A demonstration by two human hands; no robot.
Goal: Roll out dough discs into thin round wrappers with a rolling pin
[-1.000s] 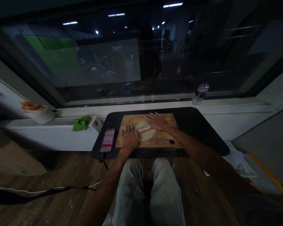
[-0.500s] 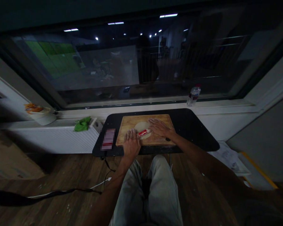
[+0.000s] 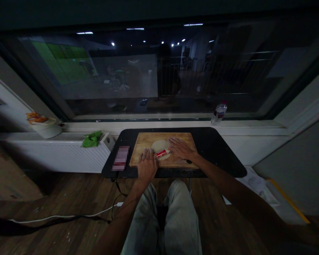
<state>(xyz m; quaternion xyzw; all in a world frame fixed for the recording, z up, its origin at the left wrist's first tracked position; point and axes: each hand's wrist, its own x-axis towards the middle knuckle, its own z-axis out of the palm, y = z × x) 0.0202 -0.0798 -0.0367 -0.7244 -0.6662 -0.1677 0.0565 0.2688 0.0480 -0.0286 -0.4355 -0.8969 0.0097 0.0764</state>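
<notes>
A round, flat sheet of pale dough [image 3: 159, 145] lies on the wooden cutting board [image 3: 142, 140]. Across its near half rests a rolling pin [image 3: 162, 153] with a red and white label. Both its ends are hidden under my hands. At the left end my left hand [image 3: 147, 163] lies flat, fingers stretched forward on the board side. My right hand [image 3: 181, 148] covers the right end, its fingers extended and pointing left across the dough's edge. Whitish powder shows on the fingers of both hands. Neither hand is wrapped round the pin.
The board sits on a black table [image 3: 218, 156]. A pinkish packet [image 3: 120, 158], blurred out, lies at the table's left. On the sill stands a water bottle [image 3: 219, 112]. A green cloth [image 3: 91, 139] and a white tub [image 3: 46, 128] are on the radiator [image 3: 69, 154]. Cables [image 3: 95, 214] cross the floor.
The view has tilted slightly, so the table sits a little lower. The pin's label shows more white at its right end. Both hands remain over the pin's ends.
</notes>
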